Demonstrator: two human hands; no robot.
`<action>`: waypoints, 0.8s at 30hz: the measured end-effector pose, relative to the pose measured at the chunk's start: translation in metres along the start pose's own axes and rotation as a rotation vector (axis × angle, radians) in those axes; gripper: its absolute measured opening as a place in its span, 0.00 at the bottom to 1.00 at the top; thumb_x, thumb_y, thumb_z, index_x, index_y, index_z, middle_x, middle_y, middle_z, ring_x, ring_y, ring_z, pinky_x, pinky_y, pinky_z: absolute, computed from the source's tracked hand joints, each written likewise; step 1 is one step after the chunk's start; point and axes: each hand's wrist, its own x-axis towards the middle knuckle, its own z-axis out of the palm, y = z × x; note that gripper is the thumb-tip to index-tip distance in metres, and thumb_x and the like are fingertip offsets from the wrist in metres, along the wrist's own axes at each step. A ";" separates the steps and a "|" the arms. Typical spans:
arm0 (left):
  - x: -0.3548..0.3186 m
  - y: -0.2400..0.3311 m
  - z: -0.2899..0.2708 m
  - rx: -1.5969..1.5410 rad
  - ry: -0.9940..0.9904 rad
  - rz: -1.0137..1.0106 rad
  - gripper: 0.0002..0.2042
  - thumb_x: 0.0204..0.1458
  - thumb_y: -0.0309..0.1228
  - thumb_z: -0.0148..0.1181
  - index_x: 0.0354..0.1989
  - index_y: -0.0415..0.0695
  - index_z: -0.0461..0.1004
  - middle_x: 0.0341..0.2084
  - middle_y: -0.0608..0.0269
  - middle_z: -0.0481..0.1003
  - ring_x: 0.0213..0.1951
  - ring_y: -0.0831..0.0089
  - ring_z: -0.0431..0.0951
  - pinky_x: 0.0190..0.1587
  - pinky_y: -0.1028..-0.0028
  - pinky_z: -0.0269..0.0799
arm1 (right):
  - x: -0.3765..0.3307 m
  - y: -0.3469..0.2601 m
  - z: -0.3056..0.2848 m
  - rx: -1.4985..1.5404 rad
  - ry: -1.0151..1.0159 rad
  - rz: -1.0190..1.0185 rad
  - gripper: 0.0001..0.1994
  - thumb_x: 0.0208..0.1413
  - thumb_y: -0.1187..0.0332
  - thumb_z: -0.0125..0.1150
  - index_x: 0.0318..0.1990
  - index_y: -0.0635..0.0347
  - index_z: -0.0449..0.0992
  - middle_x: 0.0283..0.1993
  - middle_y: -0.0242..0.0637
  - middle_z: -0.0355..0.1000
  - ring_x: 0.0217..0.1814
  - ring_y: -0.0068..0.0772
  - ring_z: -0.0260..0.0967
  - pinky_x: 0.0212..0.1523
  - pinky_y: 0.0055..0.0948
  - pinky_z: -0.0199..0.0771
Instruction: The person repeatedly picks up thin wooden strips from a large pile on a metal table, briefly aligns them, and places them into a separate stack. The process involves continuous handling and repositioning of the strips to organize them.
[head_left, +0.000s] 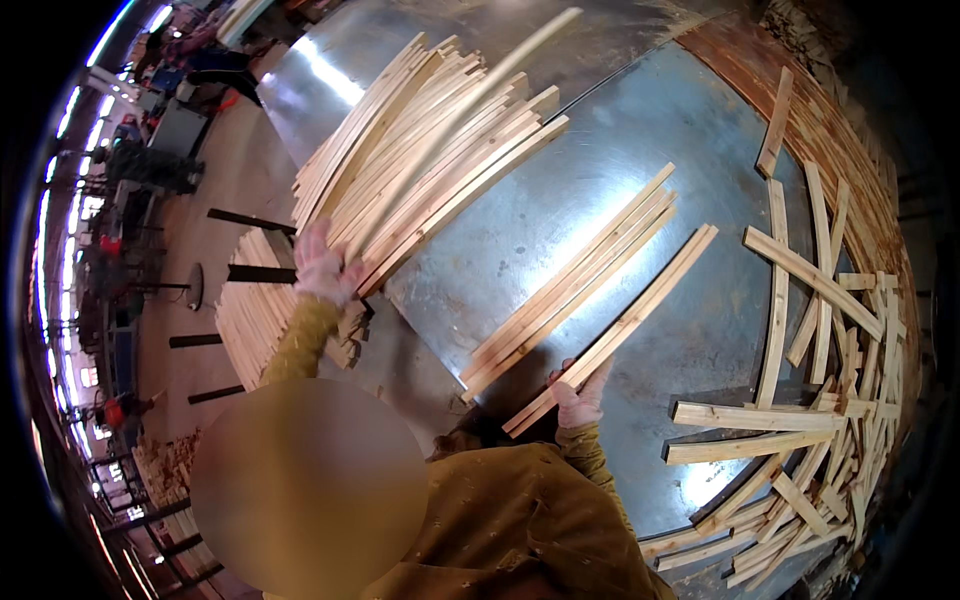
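Head view: right hand [580, 403] curls round wooden strips [650, 296]; left hand [322, 275] splays (grip unclear) beside a blurred strip [497, 75].

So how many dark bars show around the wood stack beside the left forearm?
4: an upper bar and second bar by the left hand, a third bar and lowest bar left of the stack. It may hide more.

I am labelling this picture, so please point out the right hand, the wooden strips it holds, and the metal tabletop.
right hand [582, 402]: head view, on the middle of the hand
wooden strips [642, 308]: head view, about midway along
metal tabletop [700, 340]: head view, on its bare surface
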 end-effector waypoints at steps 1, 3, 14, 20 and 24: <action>0.023 -0.023 0.022 0.068 -0.011 -0.029 0.20 0.44 0.40 0.68 0.45 0.44 0.80 0.69 0.50 0.58 0.70 0.48 0.53 0.70 0.53 0.47 | 0.002 0.005 0.002 -0.268 0.037 -0.072 0.50 0.47 0.74 0.63 0.76 0.49 0.38 0.54 0.45 0.69 0.47 0.42 0.72 0.47 0.39 0.76; 0.063 -0.050 0.047 0.174 -0.202 -0.168 0.22 0.46 0.45 0.67 0.46 0.45 0.80 0.70 0.52 0.58 0.71 0.48 0.52 0.70 0.53 0.47 | 0.005 -0.029 0.011 -0.795 0.045 0.048 0.51 0.53 0.59 0.65 0.76 0.58 0.35 0.59 0.60 0.70 0.57 0.57 0.72 0.54 0.41 0.73; 0.077 -0.145 0.126 0.324 -0.186 -0.340 0.40 0.52 0.43 0.66 0.71 0.42 0.55 0.69 0.50 0.57 0.70 0.52 0.55 0.70 0.62 0.55 | 0.158 -0.217 -0.091 -1.729 -0.244 -0.038 0.21 0.60 0.63 0.46 0.60 0.57 0.64 0.50 0.51 0.73 0.53 0.49 0.73 0.52 0.44 0.75; 0.053 0.177 0.059 -0.921 -0.507 -0.318 0.47 0.48 0.42 0.69 0.74 0.47 0.46 0.70 0.48 0.52 0.66 0.49 0.61 0.68 0.58 0.61 | 0.308 -0.286 -0.263 -2.289 0.359 -0.056 0.28 0.63 0.60 0.48 0.69 0.50 0.54 0.71 0.39 0.58 0.76 0.45 0.49 0.76 0.51 0.36; 0.027 0.335 0.016 -0.204 -0.824 -0.107 0.54 0.38 0.41 0.73 0.73 0.47 0.44 0.68 0.47 0.54 0.65 0.47 0.62 0.66 0.55 0.63 | 0.323 -0.325 -0.256 -2.304 0.098 -0.012 0.32 0.62 0.50 0.56 0.67 0.55 0.54 0.59 0.45 0.68 0.63 0.47 0.65 0.67 0.51 0.58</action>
